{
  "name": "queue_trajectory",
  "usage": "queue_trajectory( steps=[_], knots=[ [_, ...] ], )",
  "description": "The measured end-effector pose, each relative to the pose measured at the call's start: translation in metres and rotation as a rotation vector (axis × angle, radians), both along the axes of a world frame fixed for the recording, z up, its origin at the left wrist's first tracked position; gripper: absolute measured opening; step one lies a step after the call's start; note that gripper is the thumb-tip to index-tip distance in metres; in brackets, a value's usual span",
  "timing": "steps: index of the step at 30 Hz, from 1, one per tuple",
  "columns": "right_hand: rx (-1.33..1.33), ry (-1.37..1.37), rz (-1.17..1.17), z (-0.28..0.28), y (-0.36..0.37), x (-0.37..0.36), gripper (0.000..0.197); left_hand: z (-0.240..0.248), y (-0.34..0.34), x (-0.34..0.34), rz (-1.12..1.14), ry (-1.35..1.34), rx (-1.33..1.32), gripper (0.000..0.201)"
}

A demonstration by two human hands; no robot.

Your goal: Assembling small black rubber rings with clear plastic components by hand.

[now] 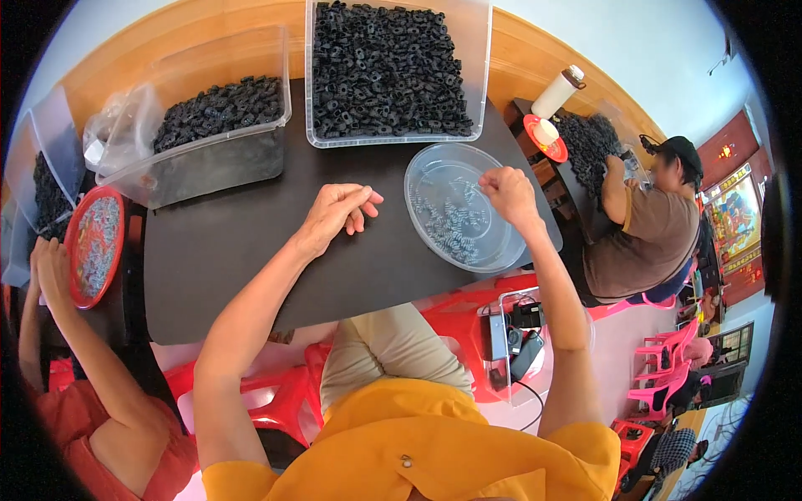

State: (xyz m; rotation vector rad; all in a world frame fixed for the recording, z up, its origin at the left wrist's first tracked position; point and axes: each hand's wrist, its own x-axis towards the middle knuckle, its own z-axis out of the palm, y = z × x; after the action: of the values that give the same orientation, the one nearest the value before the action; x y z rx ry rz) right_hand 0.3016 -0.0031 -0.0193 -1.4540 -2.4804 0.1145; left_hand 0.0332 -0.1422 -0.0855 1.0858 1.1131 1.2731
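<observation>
My left hand is over the dark tabletop with its fingers curled inward and the thumb against the index finger. Whatever it may hold is hidden by the fingers. Over the right side of a round clear plastic tray, my right hand is closed in a pinch; nothing can be made out between the fingertips. Many small metal springs lie scattered in the tray, mostly at its middle and lower left. Beyond my hands, a clear bin is filled with small black plastic parts.
Back left stands another clear bin of black parts, with a plastic bag in it. At far left, a co-worker's hands are beside a red tray of springs. To the right, another person handles black parts.
</observation>
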Motion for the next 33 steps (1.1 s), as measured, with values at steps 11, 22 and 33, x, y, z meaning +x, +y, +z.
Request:
queue_trajectory(
  steps=[11, 22, 33],
  knots=[
    [0.163, 0.279, 0.218, 0.007, 0.034, -0.072, 0.019, -0.001, 0.002, 0.000, -0.022, -0.009, 0.001, 0.032],
    [0.211, 0.262, 0.336, -0.001, 0.053, -0.083, 0.015, -0.001, 0.002, -0.001, -0.026, 0.010, -0.001, 0.033],
    [-0.866, 0.918, 0.414, 0.003, -0.033, -0.063, 0.016, 0.003, -0.001, -0.001, -0.043, 0.025, 0.021, 0.027]
  ],
)
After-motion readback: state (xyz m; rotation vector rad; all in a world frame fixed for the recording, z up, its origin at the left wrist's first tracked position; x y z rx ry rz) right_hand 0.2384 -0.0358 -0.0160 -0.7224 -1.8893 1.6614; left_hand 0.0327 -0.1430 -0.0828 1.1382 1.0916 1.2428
